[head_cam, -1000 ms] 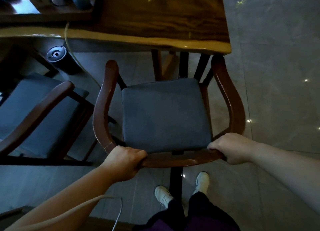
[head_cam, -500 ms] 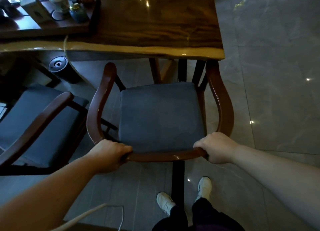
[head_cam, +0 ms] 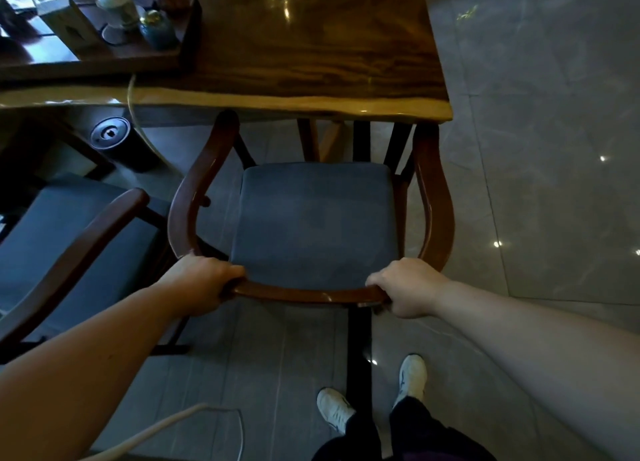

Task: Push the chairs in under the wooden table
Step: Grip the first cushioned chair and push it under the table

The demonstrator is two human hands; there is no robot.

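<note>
The wooden table [head_cam: 311, 45] spans 12 o'clock. We have the armchair [head_cam: 315, 218] at centre, armrest tips just under the table edge, seat still out. A second chair [head_cam: 69, 239] waits at 9 o'clock, not tucked in. Our left hand [head_cam: 199, 284] and right hand [head_cam: 408, 287] have fingers clamped on the curved back rail [head_cam: 304, 292]. Step in hand: pushing. Next likely needs a straight shove toward 12 o'clock.

Second chair [head_cam: 69, 253] cut off left.
</note>
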